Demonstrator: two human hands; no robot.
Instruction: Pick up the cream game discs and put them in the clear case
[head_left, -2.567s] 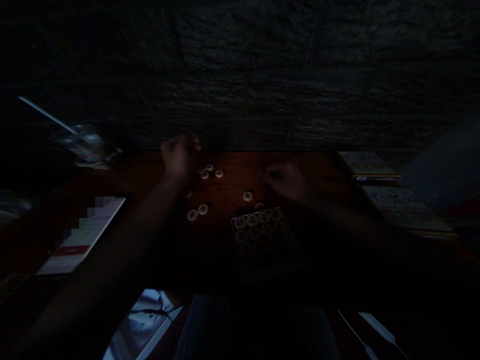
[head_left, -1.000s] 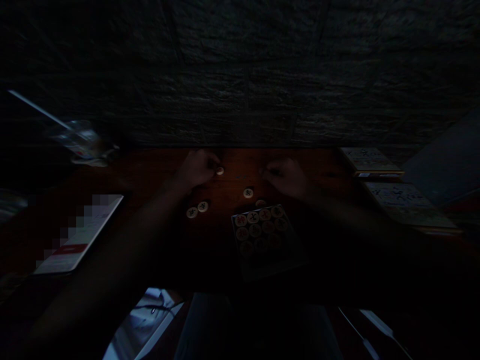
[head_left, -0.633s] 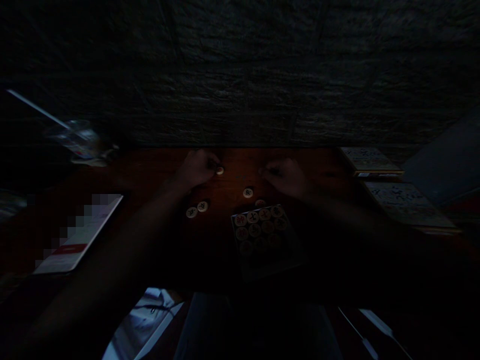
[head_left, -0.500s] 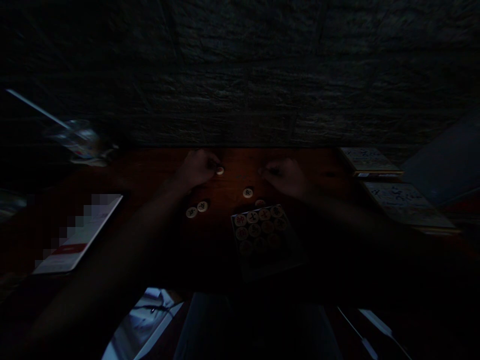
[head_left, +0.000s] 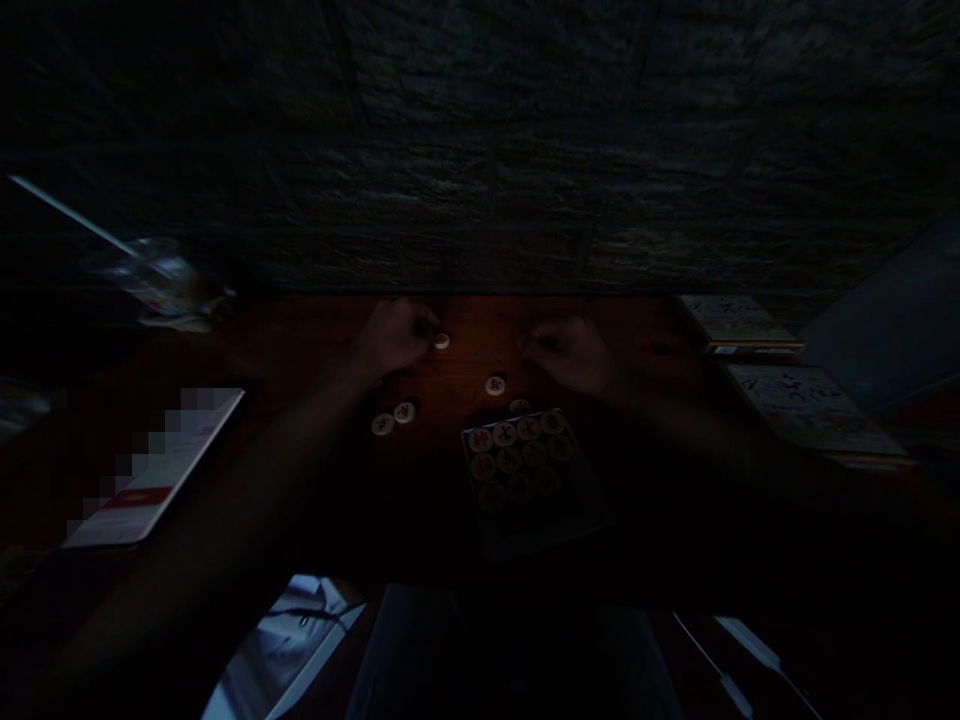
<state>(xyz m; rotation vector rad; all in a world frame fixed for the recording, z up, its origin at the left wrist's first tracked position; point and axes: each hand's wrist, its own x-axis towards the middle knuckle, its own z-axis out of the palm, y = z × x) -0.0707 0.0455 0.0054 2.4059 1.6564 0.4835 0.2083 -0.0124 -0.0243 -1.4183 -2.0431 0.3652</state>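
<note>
The scene is very dark. My left hand (head_left: 397,332) is closed, its fingertips at the edge of a round, pale Chinese chess piece (head_left: 442,341) on the wooden table. To the right, my right hand (head_left: 574,352) is curled with fingertips together, low over the table; anything inside it is hidden. A Chinese chess piece (head_left: 495,385) lies between the hands, nearer to me. Two more, one of them this Chinese chess piece (head_left: 405,412), rest beside my left forearm. A square box (head_left: 555,525) holds several pieces in rows, with red or dark characters; another piece lies against its far edge.
On the left stand a clear plastic cup (head_left: 169,280) with a straw and a pale, partly pixelated flat item (head_left: 161,490). Two flat boxes (head_left: 814,400) lie at the right. A stone wall (head_left: 487,150) rises behind the table (head_left: 480,320). Cables hang below at right.
The piece at my left fingertips has shifted very slightly to the right. My right hand and the other pieces look the same.
</note>
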